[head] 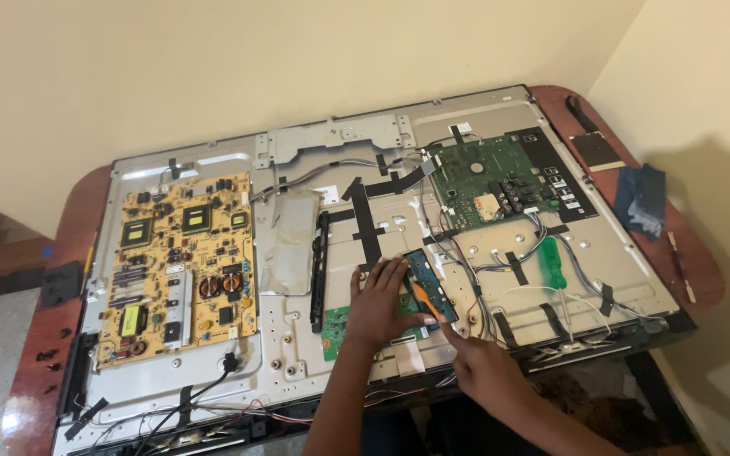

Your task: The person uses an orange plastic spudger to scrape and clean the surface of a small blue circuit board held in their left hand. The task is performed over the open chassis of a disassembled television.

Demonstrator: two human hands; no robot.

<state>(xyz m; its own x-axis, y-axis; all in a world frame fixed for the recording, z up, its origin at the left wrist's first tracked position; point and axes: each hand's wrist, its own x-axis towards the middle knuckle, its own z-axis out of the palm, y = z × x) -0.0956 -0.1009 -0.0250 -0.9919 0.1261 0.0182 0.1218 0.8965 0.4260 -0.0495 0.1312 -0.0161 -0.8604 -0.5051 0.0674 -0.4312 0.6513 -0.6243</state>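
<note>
I press my left hand [375,306] flat, fingers released, on the small green board [356,319] near the open panel's [365,253] lower edge, while my right hand [482,365], clenched around the orange tool [424,302], should pry gently at the board's edge.

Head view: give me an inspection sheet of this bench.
Surface: reddish wooden table under an opened flat-screen metal back panel.
Job's things: small blue-green circuit board; orange-handled tool.
Clutter: green-handled screwdriver, dark blue cloth.
Grippers: left hand flat on the small board; right hand holds the orange tool.
Cables: grey wire bundles, black tape strips.
Surroundings: cream wall; yellow power board, green main board.
</note>
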